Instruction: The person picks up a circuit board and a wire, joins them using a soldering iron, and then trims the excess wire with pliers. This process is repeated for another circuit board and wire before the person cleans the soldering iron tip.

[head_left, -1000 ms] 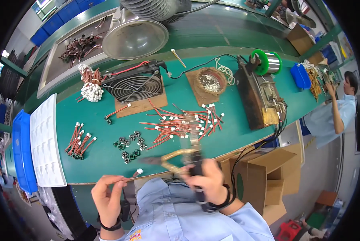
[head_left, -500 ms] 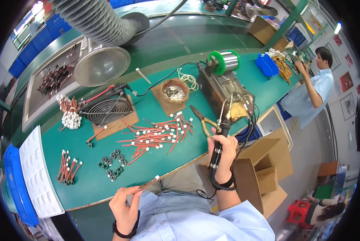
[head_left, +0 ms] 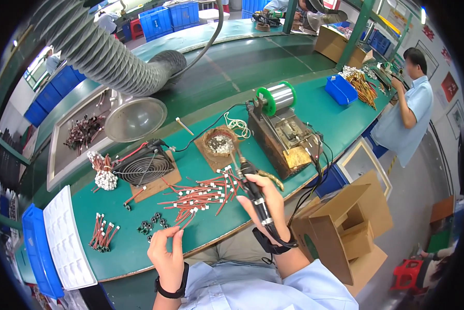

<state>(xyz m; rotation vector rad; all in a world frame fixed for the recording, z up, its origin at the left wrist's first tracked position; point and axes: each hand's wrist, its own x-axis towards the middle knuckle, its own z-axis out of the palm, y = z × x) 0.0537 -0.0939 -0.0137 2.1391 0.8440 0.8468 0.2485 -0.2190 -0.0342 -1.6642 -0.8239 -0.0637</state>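
One green workbench (head_left: 133,256) is viewed from above. On it, a metal soldering station (head_left: 288,137) is placed to the right, topped by a solder spool (head_left: 277,98). A heap of red wire leads (head_left: 203,194) with white connectors is spread centrally, beside a black fan (head_left: 144,168). A black-handled soldering iron (head_left: 261,206) is gripped in the right hand's (head_left: 275,209) curled fingers. One red wire lead (head_left: 189,219) is pinched between the left hand's (head_left: 168,256) closed fingertips, near the heap's front.

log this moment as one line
left hand: pinching red wire lead | right hand: holding soldering iron, tip near round dish | bench: loose wire pile, fan, green spool
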